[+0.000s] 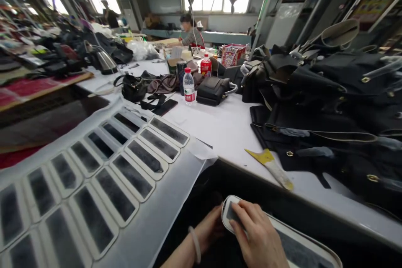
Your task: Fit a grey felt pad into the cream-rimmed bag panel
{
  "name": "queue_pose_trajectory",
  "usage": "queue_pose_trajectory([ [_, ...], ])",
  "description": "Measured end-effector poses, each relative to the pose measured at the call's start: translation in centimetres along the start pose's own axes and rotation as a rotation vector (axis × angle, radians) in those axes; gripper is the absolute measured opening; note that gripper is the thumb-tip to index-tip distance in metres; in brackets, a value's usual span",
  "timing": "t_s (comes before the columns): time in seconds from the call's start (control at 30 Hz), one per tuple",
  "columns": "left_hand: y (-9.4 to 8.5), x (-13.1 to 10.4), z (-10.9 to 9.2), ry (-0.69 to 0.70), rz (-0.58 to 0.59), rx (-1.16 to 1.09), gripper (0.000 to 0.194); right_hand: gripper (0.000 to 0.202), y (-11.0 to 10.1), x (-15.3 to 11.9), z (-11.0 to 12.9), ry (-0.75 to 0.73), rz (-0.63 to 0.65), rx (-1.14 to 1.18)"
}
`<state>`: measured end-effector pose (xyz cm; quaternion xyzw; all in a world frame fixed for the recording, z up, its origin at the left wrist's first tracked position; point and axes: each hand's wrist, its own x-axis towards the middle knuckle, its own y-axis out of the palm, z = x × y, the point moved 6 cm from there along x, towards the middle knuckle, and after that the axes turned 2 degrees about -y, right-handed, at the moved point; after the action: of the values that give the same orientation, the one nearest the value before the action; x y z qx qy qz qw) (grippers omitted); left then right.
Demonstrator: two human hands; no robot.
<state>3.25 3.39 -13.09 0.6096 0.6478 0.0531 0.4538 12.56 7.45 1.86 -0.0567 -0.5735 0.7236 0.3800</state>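
An oblong panel (pixel 303 243) with rounded ends, a white border and a dark grey middle lies below the table edge at the lower right. My right hand (pixel 259 232) rests on its near-left end, fingers bent and thumb pressed to the face. At that same end, my left hand (pixel 214 222), with a pale band (pixel 194 243) on the wrist, holds the rim from the side; its fingertips are hidden in shadow. To the left, several similar white-bordered panels (pixel 114 194) lie in rows on a pale sheet (pixel 168 194).
A yellow-ended tool (pixel 266 159) lies near the table edge. Black bags (pixel 326 104) pile up at right. A water bottle (pixel 189 86), a red bottle (pixel 205 66), a small black bag (pixel 213 90) and a phone (pixel 165 107) stand or lie farther back. A person (pixel 191 33) sits beyond.
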Motion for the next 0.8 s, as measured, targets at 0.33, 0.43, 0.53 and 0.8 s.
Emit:
queue_pose_trajectory([
  [0.33,1.5,0.5,-0.2,0.06,-0.022,-0.338,0.055,0.032,0.9,0.1,-0.7,-0.033,0.11,-0.049],
  [0.43,1.4,0.4,-0.2,0.077,-0.031,-0.367,0.055,0.03,1.1,0.5,-1.0,0.047,0.186,-0.017],
  [0.53,1.0,0.1,-0.1,0.093,-0.039,-0.364,0.055,0.028,1.2,0.8,-1.0,0.082,0.247,-0.013],
  [0.8,0.5,0.1,-0.5,0.136,-0.006,-0.27,0.055,0.027,1.0,1.4,-0.2,0.109,0.296,-0.051],
])
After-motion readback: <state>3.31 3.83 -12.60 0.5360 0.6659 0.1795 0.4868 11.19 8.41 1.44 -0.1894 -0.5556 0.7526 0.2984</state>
